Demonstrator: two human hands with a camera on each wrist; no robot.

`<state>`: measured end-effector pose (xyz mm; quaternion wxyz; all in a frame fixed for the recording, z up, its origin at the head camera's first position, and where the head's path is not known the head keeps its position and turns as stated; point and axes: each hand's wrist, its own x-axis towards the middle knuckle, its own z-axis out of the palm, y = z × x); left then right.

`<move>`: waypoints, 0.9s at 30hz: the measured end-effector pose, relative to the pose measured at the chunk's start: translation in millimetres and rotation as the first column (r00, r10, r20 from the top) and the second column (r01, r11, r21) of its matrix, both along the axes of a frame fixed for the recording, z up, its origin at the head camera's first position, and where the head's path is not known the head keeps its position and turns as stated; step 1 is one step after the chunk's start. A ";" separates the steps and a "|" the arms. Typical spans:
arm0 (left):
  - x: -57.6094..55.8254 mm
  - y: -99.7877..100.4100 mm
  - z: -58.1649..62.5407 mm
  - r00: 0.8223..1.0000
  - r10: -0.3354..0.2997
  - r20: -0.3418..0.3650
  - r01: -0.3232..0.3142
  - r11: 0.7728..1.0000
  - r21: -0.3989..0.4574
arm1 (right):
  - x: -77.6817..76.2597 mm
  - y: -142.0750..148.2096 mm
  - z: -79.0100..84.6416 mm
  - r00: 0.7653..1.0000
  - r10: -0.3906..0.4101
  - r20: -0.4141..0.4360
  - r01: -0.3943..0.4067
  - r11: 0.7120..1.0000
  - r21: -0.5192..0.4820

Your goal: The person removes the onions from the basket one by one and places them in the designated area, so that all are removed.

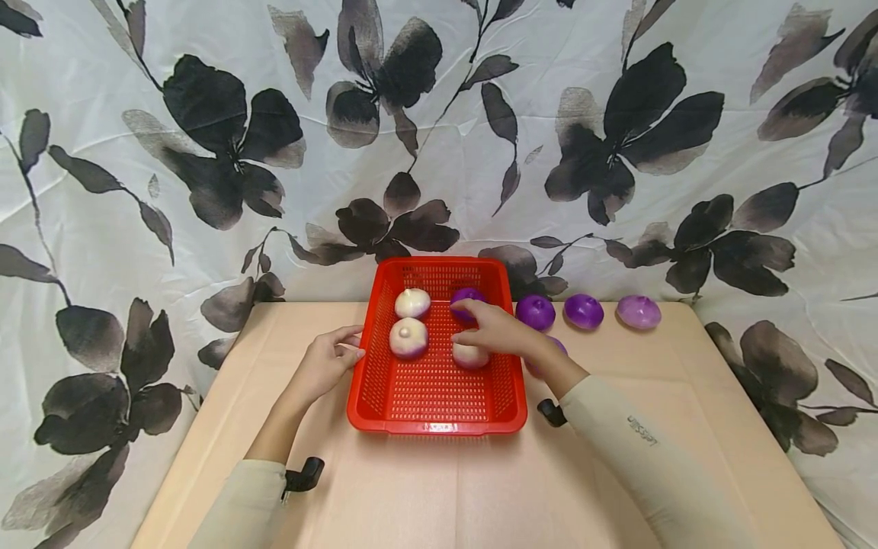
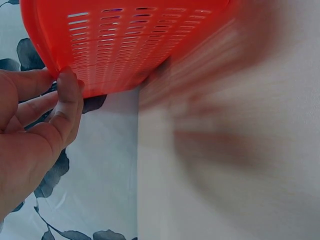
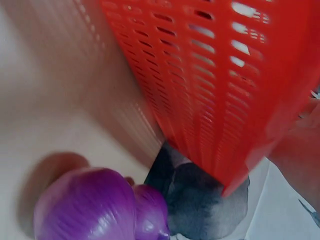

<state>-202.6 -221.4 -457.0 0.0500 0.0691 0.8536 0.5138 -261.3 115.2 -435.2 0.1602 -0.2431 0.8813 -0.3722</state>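
In the head view the light is bright and quite even, so the red basket point(image 1: 411, 428) and the floral cloth point(image 1: 480, 175) appear mostly sharp. A soft shadow lies on the table point(image 1: 411, 503), beside the right sleeve point(image 1: 641, 461), whose lettering is too small for reading. The left wrist view is dimmer, and there the reddish shadow across the table is strongly smeared. In the right wrist view, small glare spots shine on the purple bulb point(image 3: 85, 207), with a blurry shadow next to it.
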 end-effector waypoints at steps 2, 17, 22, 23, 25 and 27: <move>0.1 0.2 0.3 1.000 -0.003 -0.001 0.003 1.000 0.001 | 0.0 -3.8 -2.3 0.999 -0.005 0.032 0.005 1.000 0.017; -1.8 -0.4 -4.8 1.000 0.003 -0.001 -0.003 1.000 -0.008 | -9.9 -13.2 -13.2 0.997 0.029 0.065 -0.038 0.988 0.152; -0.6 1.0 -2.9 1.000 0.002 -0.005 -0.002 1.000 -0.008 | -10.2 -15.7 -15.7 0.996 0.040 0.079 -0.053 0.984 0.172; -0.3 1.0 -2.6 1.000 0.003 -0.006 -0.003 1.000 -0.010 | -10.7 -16.2 -16.7 0.996 0.045 0.078 -0.058 0.983 0.174; 0.2 1.0 -1.9 1.000 0.003 -0.010 -0.003 1.000 -0.012 | -11.2 -17.2 -18.6 0.995 0.051 0.086 -0.065 0.983 0.174; 0.1 0.2 -1.6 1.000 0.004 -0.010 -0.004 1.000 -0.013 | -10.9 -18.6 -19.7 0.994 0.056 0.093 -0.072 0.981 0.182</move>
